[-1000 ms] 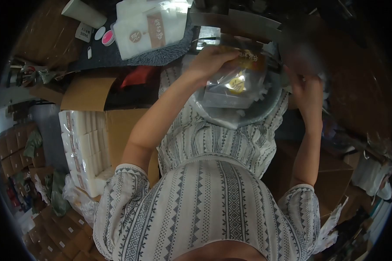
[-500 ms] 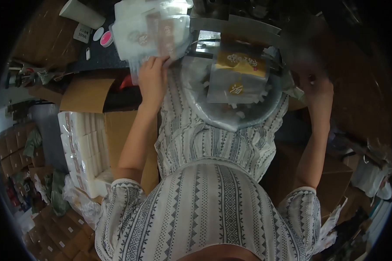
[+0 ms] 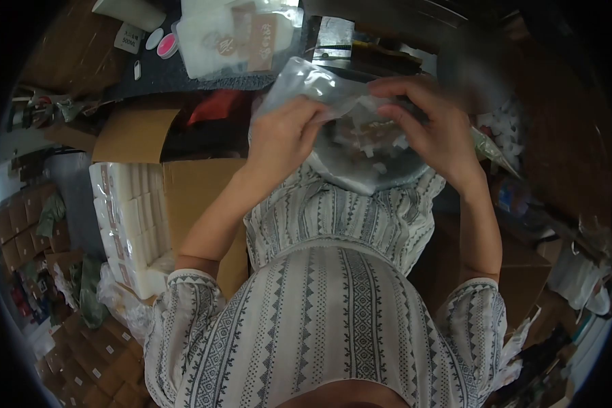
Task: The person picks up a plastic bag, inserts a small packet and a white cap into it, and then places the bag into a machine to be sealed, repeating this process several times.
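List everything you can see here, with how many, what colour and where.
Plastic bag: 1, clear, upper middle
Basin: 1, greyish, over the lap
Small pieces: several, whitish, in the basin
Printed packs: uncounted pile, whitish and brown, upper left
Cylinder: 1, white, top left
Round tub: 1, pink and white, beside the packs
Open carton: 1, brown, left
Wrapped stack: uncounted, white, beside the carton
Boxes: many, brown, lower left
Remaining edge clutter: too dark to name
Patterned garment: white and grey, worn, centre
Left grip: 1, bare, pinching the bag
Right grip: 1, bare, near the bag's edge
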